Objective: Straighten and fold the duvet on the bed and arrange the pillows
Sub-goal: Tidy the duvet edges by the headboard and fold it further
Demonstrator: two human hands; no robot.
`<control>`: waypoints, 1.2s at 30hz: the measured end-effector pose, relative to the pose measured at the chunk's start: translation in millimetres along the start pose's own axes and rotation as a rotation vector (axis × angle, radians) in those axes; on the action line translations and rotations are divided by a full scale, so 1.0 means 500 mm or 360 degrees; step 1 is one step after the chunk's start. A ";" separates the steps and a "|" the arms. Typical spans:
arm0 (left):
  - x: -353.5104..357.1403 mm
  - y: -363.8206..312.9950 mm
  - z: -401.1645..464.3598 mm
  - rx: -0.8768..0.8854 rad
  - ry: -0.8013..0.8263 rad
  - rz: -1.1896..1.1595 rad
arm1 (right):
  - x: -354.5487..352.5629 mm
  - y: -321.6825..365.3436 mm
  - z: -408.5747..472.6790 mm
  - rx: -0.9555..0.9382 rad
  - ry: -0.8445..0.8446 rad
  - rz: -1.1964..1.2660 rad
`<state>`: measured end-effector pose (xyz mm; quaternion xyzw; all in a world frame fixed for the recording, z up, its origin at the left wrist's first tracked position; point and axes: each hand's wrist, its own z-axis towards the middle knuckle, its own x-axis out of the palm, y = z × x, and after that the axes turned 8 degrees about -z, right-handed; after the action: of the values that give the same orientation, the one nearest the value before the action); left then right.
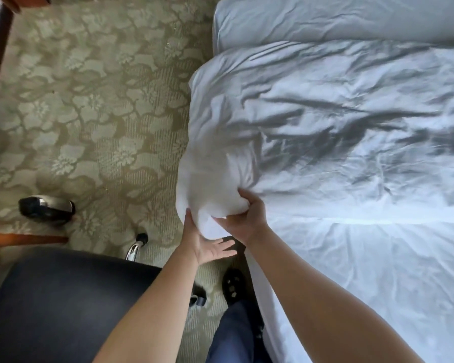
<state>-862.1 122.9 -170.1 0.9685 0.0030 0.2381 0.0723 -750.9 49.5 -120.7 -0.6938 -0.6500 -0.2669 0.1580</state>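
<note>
Standing at the bedside, the person has a dark chair seat (63,297) close on the left and the bare white sheet (364,284) of the bed (257,292) on the right, with one patterned dark shoe (233,284) planted beside the mattress edge. The left hand (205,244) lies palm up with fingers spread straight, cupping the underside of the bunched duvet corner, seemingly to take its weight. The right hand (247,216) has its fingers curled into the fabric from the bed side, gripping the same gathered bulge; a two-handed hold like this looks meant for lifting or shaking the corner out before pulling it square. The duvet (325,113) itself is heaped and heavily creased across the middle of the bed, its near corner hanging past the mattress edge over the floral carpet (89,113), so straightening has hardly begun. Beyond it, at the far end, a pillow (325,19) lies flat across the bed. A black wheeled chair foot (46,208) rests on the carpet. No brand, label or writing is legible anywhere.
</note>
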 end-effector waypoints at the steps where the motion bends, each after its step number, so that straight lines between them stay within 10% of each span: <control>1: 0.013 -0.003 -0.005 -0.0019 0.0210 -0.0106 | 0.007 0.003 -0.010 0.0018 0.0032 -0.0016; 5: 0.077 -0.026 -0.047 0.0431 0.0366 -0.0494 | 0.017 0.016 -0.022 0.0007 0.0083 -0.0096; 10: 0.062 -0.062 -0.087 0.1062 -0.0211 -0.0343 | -0.040 0.021 -0.015 -0.0110 -0.0255 -0.0300; 14: -0.008 -0.018 -0.039 0.0891 -0.0797 0.0447 | -0.108 -0.011 -0.028 0.0059 -0.0939 -0.0768; 28: 0.021 0.078 -0.099 0.0811 -0.0592 0.0460 | -0.038 -0.029 -0.094 0.0115 -0.0513 -0.1132; 36: 0.014 0.037 -0.058 0.0717 -0.0543 0.0303 | -0.037 -0.008 -0.033 -0.0649 -0.0445 -0.3442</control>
<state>-869.5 108.9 -138.8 0.9822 -0.0473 0.0709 -0.1676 -757.7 25.3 -118.8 0.2023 -0.8689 -0.2855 -0.3502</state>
